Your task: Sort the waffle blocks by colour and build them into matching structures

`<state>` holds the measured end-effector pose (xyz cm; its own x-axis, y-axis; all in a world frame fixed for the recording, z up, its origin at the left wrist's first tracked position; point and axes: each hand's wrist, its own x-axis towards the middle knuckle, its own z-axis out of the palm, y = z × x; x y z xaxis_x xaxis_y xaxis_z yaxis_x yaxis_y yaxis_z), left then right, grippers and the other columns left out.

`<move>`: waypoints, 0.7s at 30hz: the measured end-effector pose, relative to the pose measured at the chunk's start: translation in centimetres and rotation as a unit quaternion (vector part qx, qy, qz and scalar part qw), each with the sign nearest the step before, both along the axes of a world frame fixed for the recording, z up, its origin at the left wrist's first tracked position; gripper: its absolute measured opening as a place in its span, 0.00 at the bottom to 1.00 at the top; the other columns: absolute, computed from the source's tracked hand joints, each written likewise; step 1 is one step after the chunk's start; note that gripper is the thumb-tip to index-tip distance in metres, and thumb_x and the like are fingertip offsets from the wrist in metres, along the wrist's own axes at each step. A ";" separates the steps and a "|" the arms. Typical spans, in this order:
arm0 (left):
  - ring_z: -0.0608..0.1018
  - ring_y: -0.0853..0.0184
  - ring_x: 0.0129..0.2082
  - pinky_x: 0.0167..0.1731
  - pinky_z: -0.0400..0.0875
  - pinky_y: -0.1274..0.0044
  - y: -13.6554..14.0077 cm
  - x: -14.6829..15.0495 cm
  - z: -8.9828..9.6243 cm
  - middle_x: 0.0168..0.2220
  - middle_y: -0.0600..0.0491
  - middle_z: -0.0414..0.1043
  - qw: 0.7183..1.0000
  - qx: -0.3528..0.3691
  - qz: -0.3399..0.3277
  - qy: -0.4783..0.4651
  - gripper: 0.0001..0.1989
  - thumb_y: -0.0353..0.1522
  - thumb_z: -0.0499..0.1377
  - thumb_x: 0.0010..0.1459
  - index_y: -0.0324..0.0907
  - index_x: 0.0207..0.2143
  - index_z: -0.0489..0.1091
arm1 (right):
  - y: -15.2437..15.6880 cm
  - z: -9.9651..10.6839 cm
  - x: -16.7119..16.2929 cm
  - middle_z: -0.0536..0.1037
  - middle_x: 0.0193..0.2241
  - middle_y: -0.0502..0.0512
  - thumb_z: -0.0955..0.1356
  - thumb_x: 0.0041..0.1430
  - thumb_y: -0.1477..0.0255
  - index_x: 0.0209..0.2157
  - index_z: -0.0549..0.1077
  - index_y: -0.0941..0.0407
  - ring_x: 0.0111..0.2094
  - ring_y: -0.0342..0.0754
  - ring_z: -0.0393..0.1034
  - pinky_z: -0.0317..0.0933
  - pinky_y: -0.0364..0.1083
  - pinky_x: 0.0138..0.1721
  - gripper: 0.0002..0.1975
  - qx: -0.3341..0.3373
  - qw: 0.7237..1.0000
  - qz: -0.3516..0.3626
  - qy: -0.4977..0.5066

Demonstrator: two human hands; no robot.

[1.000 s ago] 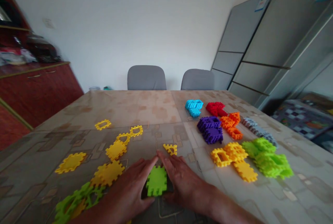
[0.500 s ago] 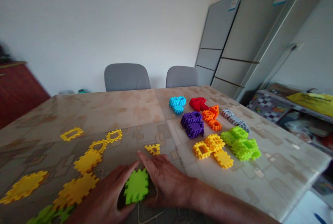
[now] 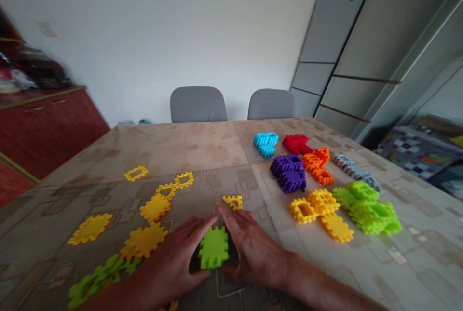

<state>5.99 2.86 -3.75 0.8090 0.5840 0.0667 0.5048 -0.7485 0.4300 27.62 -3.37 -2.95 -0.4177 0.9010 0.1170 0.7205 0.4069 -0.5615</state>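
My left hand [image 3: 188,248] and my right hand [image 3: 249,248] curve round a lime-green interlocking building tile [image 3: 214,247] with notched edges, one hand on each side. More green may lie under it, but my fingers hide that. Just beyond my right fingertips lies a yellow triangular tile [image 3: 233,201]. Left of my left hand are overlapping solid yellow tiles [image 3: 144,241], with a green notched piece [image 3: 96,279] partly behind my left forearm.
Yellow frame tiles [image 3: 136,172] and a solid yellow tile [image 3: 90,228] lie farther left. On the right stand piles of purple [image 3: 289,173], light blue [image 3: 266,143], red [image 3: 296,143], orange [image 3: 318,165], grey [image 3: 356,172], yellow [image 3: 314,205] and green [image 3: 369,205] tiles.
The whole view has turned left, so the table and tiles appear farther right. Both hands keep their hold round the green tile.
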 end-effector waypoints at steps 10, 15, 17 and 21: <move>0.75 0.54 0.53 0.53 0.72 0.65 0.5 2.5 2.5 0.55 0.48 0.71 0.999 0.008 0.011 -0.053 0.45 0.27 0.62 0.43 0.50 0.65 0.52 | -0.5 2.3 2.6 0.68 0.59 0.67 0.74 0.43 0.73 0.71 0.37 0.59 0.58 0.62 0.64 0.56 0.59 0.61 0.60 0.036 0.998 -0.013 0.049; 0.76 0.53 0.52 0.53 0.72 0.65 1.8 8.2 6.6 0.54 0.46 0.72 0.994 0.059 -0.036 -0.089 0.41 0.27 0.64 0.44 0.46 0.62 0.58 | -1.6 6.2 7.2 0.69 0.58 0.63 0.73 0.46 0.75 0.72 0.38 0.53 0.57 0.57 0.65 0.61 0.57 0.59 0.58 0.043 0.992 -0.090 0.074; 0.76 0.52 0.51 0.53 0.72 0.64 2.1 11.5 8.4 0.53 0.44 0.72 0.989 0.081 -0.068 -0.103 0.40 0.27 0.65 0.45 0.41 0.62 0.60 | -2.1 7.7 9.8 0.64 0.63 0.63 0.72 0.46 0.75 0.72 0.38 0.53 0.60 0.59 0.62 0.58 0.59 0.62 0.57 0.057 0.990 -0.113 0.055; 0.76 0.51 0.51 0.53 0.72 0.63 2.1 19.1 11.2 0.54 0.42 0.73 0.981 0.101 -0.119 -0.112 0.40 0.32 0.69 0.47 0.39 0.62 0.60 | -3.3 10.7 16.0 0.53 0.69 0.60 0.71 0.48 0.75 0.72 0.39 0.52 0.67 0.60 0.52 0.50 0.60 0.66 0.55 0.058 0.986 -0.155 -0.003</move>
<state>25.08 4.98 7.46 0.8727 0.3370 0.3533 0.2148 -0.9148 0.3419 43.59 -6.71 7.79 -0.1250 0.9662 0.2255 0.8231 0.2279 -0.5201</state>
